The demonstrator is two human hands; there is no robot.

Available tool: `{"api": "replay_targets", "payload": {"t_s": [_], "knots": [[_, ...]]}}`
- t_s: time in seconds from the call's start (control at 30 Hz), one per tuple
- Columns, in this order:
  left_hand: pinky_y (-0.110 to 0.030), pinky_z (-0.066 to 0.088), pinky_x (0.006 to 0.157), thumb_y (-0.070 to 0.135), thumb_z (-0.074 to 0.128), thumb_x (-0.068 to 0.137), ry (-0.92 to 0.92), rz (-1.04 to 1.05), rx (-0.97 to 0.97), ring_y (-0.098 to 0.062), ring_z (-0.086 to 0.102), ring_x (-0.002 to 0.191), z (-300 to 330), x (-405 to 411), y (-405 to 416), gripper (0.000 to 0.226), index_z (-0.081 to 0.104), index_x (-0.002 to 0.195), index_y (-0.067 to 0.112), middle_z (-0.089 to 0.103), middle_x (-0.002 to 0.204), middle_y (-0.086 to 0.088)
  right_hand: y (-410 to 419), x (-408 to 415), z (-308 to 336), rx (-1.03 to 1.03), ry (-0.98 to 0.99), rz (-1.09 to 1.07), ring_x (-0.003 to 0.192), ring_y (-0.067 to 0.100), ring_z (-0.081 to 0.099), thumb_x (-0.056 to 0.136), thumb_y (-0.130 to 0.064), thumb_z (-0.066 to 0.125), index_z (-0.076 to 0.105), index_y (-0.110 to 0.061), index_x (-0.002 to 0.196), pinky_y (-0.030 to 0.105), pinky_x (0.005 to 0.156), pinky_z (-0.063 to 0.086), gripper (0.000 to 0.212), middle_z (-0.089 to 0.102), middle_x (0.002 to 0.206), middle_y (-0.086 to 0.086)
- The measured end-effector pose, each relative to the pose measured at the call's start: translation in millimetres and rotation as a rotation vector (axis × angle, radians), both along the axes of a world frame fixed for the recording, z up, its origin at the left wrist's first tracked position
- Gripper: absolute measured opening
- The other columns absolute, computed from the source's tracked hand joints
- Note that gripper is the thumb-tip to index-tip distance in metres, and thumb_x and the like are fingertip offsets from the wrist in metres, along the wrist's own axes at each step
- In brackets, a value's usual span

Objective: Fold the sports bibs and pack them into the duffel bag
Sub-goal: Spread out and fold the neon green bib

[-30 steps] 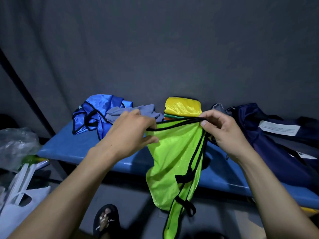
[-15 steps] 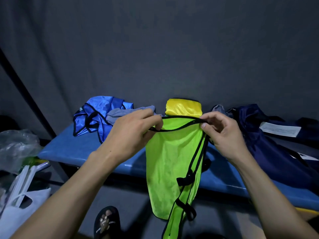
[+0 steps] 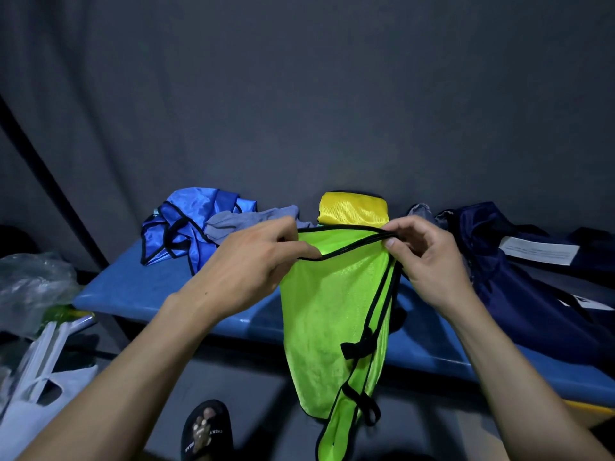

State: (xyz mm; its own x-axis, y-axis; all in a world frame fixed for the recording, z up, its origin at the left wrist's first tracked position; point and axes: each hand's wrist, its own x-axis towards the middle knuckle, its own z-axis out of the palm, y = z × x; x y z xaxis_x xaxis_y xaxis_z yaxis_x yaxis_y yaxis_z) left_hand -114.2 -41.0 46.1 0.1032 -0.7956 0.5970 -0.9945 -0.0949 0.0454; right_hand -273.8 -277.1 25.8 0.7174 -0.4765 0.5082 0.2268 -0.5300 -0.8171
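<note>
At the bottom of the frame a sandaled foot (image 3: 206,430) is resting on the floor, while at centre the left hand (image 3: 253,264) and right hand (image 3: 429,257) are pinching the black-trimmed top edge of a lime-green bib (image 3: 329,314), which is hanging in the air before a blue bench (image 3: 156,287). Farther back on the bench, a crumpled blue bib (image 3: 186,224), a grey cloth (image 3: 256,217) and a folded yellow bib (image 3: 352,211) are lying against the wall, with a navy duffel bag (image 3: 506,277) sitting at centre right.

Duffel bag (image 3: 519,281) cut off at right edge, its label (image 3: 540,250) print blurred, perhaps unreadable
</note>
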Motion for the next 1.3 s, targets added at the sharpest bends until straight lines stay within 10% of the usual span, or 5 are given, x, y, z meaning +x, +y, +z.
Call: {"api": "replay_targets", "payload": {"t_s": [0.37, 0.63, 1.03, 1.2, 1.3], "knots": [[-0.041, 0.050, 0.052, 0.026, 0.061, 0.095, -0.033, 0.057, -0.058, -0.019, 0.062, 0.082, -1.7, 2.2, 1.9, 0.020, 0.074, 0.110, 0.028, 0.065, 0.095, 0.009, -1.9, 2.4, -1.4, 0.005, -0.012, -0.003, 0.064, 0.000, 0.049, 0.093, 0.004, 0.065, 0.069, -0.022, 0.095, 0.014, 0.063, 0.040, 0.027, 0.061, 0.073, -0.018], [-0.040, 0.050, 0.046, 0.035, 0.050, 0.097, -0.056, 0.153, -0.008, -0.022, 0.059, 0.084, -3.4, 2.1, 0.2, 0.031, 0.069, 0.121, 0.036, 0.057, 0.094, 0.007, 1.9, 0.1, -0.7, -0.033, -0.055, 0.007, 0.084, 0.012, 0.062, 0.093, 0.007, 0.063, 0.070, -0.019, 0.098, 0.027, 0.077, 0.048, 0.027, 0.071, 0.092, 0.005], [-0.033, 0.039, 0.049, 0.040, 0.082, 0.078, -0.201, 0.333, 0.121, -0.025, 0.058, 0.083, 2.0, -5.3, -1.5, 0.022, 0.072, 0.088, 0.024, 0.060, 0.087, 0.004, 4.4, 2.4, -1.0, -0.056, -0.077, -0.017, 0.083, 0.000, 0.062, 0.094, 0.009, 0.060, 0.070, -0.012, 0.101, 0.015, 0.077, 0.045, 0.024, 0.069, 0.088, -0.017], [-0.040, 0.053, 0.071, 0.023, 0.072, 0.088, 0.101, 0.274, 0.059, -0.019, 0.063, 0.099, -6.5, -4.4, -5.1, 0.035, 0.063, 0.122, 0.020, 0.067, 0.109, 0.001, 8.4, 2.0, 0.0, -0.089, -0.065, -0.019, 0.085, -0.001, 0.064, 0.094, 0.009, 0.060, 0.069, -0.019, 0.099, 0.013, 0.079, 0.046, 0.029, 0.070, 0.089, -0.019], [-0.012, 0.047, 0.073, 0.012, 0.074, 0.084, 0.378, 0.172, 0.015, 0.005, 0.057, 0.074, -4.6, -6.1, -5.2, 0.046, 0.063, 0.128, 0.017, 0.067, 0.094, 0.014, 9.0, 0.9, 1.0, -0.102, -0.060, -0.020, 0.087, -0.002, 0.064, 0.094, 0.009, 0.060, 0.068, -0.023, 0.098, 0.014, 0.081, 0.046, 0.033, 0.070, 0.090, -0.020]]}}
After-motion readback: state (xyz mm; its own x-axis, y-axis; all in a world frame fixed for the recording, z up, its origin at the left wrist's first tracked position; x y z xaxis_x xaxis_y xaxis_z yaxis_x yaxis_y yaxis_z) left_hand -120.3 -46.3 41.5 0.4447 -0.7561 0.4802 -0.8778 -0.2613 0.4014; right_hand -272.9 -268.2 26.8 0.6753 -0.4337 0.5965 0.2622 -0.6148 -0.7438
